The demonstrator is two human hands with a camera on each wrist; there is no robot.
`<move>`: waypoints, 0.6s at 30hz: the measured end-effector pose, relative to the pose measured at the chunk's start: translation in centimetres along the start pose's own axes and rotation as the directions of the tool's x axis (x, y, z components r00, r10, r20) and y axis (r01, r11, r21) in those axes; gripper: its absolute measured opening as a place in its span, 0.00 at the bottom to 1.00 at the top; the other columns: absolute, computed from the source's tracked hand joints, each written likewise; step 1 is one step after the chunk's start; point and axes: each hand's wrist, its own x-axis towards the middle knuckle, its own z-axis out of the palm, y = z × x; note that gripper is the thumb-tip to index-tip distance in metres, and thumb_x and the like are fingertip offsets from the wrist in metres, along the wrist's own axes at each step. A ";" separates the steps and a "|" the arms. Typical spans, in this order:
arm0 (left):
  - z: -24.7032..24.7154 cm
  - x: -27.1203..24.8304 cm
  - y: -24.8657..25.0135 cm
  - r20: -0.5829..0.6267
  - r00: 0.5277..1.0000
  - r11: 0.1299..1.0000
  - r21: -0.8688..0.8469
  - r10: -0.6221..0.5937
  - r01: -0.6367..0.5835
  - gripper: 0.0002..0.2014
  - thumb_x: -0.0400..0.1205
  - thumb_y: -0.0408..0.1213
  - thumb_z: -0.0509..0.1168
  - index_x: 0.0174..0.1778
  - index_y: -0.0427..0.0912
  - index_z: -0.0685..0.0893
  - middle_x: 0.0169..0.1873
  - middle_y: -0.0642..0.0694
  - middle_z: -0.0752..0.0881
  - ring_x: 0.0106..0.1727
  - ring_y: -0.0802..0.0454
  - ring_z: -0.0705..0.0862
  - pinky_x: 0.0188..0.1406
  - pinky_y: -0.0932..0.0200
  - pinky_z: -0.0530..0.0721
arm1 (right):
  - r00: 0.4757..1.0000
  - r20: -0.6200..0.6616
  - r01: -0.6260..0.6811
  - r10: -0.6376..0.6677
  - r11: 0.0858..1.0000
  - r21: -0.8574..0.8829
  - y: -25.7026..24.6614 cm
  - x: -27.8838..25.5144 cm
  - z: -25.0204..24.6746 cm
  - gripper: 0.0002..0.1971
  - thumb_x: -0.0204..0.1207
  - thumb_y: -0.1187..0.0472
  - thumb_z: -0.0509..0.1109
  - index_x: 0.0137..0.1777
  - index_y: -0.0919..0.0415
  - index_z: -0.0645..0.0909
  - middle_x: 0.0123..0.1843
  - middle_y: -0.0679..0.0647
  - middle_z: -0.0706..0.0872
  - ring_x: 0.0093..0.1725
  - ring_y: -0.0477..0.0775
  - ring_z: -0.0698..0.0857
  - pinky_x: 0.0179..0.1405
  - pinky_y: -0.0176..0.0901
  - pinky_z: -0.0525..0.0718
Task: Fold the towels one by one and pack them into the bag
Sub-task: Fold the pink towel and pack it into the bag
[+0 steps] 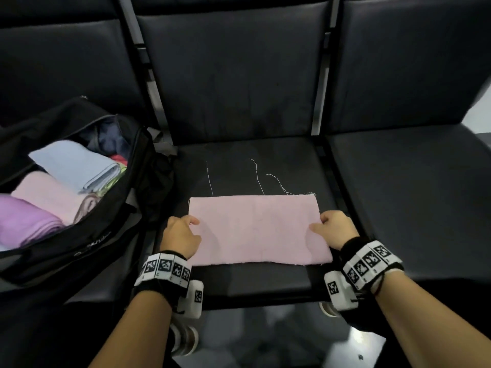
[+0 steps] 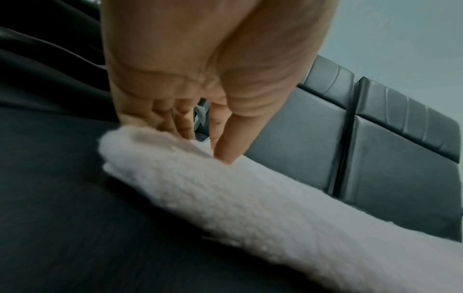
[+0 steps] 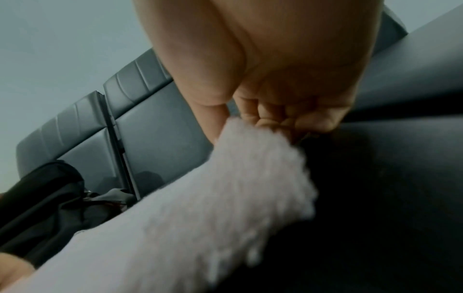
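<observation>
A pink towel [image 1: 255, 229] lies folded into a flat rectangle on the dark middle seat [image 1: 265, 282]. My left hand [image 1: 183, 232] pinches its left edge, thumb on top and fingers tucked below the edge; the left wrist view shows that hand [image 2: 200, 128] on the fluffy towel [image 2: 225, 198]. At the opposite edge my right hand [image 1: 333, 227] pinches the same way. Up close in the right wrist view, the right hand [image 3: 263, 123] has its fingers curled round the towel's [image 3: 200, 208] corner. The open black bag [image 1: 79, 248] stands on the left seat.
Inside the bag lie a folded blue towel [image 1: 74, 166], a pink one [image 1: 47, 195] and a purple one [image 1: 24, 221]. Loose white threads [image 1: 256, 176] trail from the towel's far edge. Another dark seat [image 1: 411, 195] is on the right; seat backs rise behind.
</observation>
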 end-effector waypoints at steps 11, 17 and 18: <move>0.6 -4.5 0.2 0.080 0.997 1.000 -0.023 0.004 -0.003 0.17 0.76 0.35 0.72 0.60 0.53 0.86 0.63 0.43 0.74 0.61 0.43 0.81 0.65 0.50 0.82 | 0.963 0.210 -0.255 0.171 0.833 0.491 0.7 -2.7 -3.6 0.03 0.76 0.69 0.72 0.41 0.65 0.83 0.35 0.58 0.86 0.33 0.54 0.85 0.31 0.42 0.82; -0.1 -4.4 1.4 -0.028 0.994 0.962 -0.250 0.104 -0.108 0.18 0.78 0.34 0.70 0.64 0.48 0.85 0.62 0.43 0.77 0.64 0.42 0.78 0.68 0.53 0.77 | 0.949 0.312 -0.158 -0.050 0.779 0.606 -3.6 -5.3 -4.7 0.12 0.76 0.73 0.69 0.58 0.69 0.87 0.53 0.66 0.90 0.52 0.63 0.90 0.58 0.57 0.87; -0.2 -4.4 1.9 -0.013 0.992 0.936 -0.329 0.125 -0.122 0.15 0.78 0.34 0.70 0.61 0.47 0.86 0.58 0.44 0.81 0.60 0.44 0.81 0.65 0.54 0.79 | 0.944 0.317 -0.133 -0.088 0.780 0.612 -4.8 -5.9 -4.4 0.12 0.76 0.73 0.68 0.57 0.67 0.87 0.47 0.63 0.90 0.43 0.57 0.90 0.45 0.51 0.88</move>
